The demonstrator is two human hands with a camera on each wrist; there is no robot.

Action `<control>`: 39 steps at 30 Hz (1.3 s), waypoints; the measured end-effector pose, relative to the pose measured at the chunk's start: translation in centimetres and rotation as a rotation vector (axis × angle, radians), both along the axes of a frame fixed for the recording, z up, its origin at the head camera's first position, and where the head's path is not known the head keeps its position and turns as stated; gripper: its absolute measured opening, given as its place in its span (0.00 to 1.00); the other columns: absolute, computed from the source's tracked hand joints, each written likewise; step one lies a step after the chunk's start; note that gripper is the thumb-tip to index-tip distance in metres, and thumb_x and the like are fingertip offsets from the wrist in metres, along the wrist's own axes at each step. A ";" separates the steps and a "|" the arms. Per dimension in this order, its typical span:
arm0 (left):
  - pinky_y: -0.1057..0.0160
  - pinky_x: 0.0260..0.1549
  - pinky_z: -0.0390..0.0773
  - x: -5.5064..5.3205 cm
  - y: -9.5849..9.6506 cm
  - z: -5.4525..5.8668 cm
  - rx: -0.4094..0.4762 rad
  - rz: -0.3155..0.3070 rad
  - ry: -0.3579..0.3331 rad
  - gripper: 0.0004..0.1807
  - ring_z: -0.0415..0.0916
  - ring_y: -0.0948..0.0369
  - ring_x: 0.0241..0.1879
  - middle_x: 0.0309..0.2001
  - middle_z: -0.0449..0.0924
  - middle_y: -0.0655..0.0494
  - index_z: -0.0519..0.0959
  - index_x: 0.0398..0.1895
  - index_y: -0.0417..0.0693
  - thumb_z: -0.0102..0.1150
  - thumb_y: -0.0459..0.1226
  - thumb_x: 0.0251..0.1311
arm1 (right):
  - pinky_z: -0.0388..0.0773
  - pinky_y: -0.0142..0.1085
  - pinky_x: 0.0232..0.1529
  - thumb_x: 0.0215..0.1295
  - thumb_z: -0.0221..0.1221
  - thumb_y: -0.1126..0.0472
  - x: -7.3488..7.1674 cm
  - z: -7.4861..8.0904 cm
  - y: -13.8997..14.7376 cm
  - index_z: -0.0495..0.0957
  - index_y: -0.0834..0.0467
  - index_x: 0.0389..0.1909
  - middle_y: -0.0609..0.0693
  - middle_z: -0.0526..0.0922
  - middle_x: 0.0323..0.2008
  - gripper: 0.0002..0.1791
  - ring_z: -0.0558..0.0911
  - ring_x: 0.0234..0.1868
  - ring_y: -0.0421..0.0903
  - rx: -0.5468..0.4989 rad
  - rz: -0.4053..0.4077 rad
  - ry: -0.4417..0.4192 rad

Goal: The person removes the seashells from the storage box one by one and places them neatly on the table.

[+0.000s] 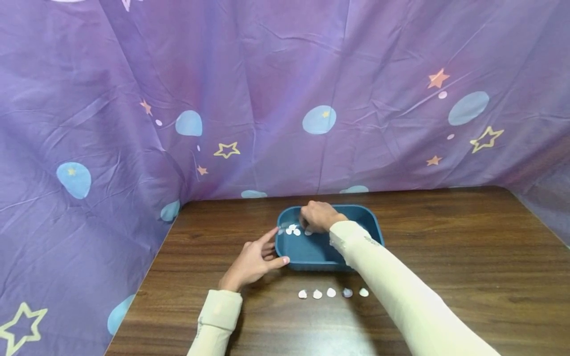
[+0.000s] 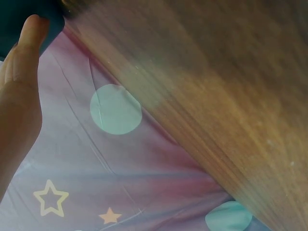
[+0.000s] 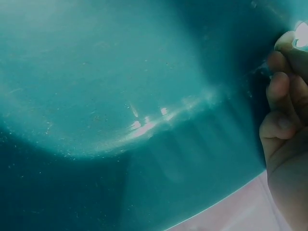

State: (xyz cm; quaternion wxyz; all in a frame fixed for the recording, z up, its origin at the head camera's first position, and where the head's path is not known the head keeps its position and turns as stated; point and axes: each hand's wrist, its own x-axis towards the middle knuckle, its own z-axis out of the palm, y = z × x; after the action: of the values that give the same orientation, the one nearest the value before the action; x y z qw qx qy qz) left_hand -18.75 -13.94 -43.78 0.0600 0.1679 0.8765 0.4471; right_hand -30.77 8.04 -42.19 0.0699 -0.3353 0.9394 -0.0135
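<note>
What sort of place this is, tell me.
Probably a makeshift indoor work spot: a wood-grained table, a starry purple cloth hung behind it as a backdrop, and a blue tub on the table.

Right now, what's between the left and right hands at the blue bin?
Head view: a few small white pieces on the floor of the blue bin, between the left hand at its rim and the right hand inside.
</note>
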 end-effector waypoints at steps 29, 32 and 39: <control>0.57 0.54 0.87 0.0 0.2 -0.1 -0.009 -0.006 0.026 0.48 0.84 0.46 0.56 0.59 0.79 0.30 0.60 0.77 0.41 0.72 0.48 0.57 | 0.89 0.44 0.25 0.60 0.60 0.74 2.2 3.8 1.6 0.83 0.57 0.26 0.55 0.89 0.27 0.10 0.85 0.16 0.48 -0.382 -0.005 -0.351; 0.57 0.54 0.87 0.1 0.2 -0.1 0.001 -0.002 0.020 0.48 0.84 0.46 0.56 0.59 0.79 0.30 0.60 0.77 0.42 0.72 0.47 0.57 | 0.89 0.43 0.26 0.62 0.59 0.74 2.6 4.3 2.0 0.83 0.57 0.27 0.58 0.89 0.29 0.11 0.86 0.18 0.52 -0.404 0.022 -0.360; 0.56 0.54 0.87 0.1 0.1 -0.1 0.006 0.003 0.014 0.48 0.83 0.45 0.56 0.59 0.78 0.30 0.60 0.77 0.41 0.73 0.47 0.57 | 0.85 0.34 0.22 0.60 0.60 0.74 3.9 4.9 2.7 0.83 0.54 0.27 0.55 0.88 0.26 0.11 0.84 0.18 0.48 -0.447 0.092 -0.338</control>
State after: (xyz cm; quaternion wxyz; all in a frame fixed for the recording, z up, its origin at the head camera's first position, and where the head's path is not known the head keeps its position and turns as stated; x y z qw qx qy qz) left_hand -18.64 -13.84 -43.87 0.0526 0.1701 0.8759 0.4485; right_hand -26.82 10.78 -37.27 0.1503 -0.3777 0.8720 -0.2727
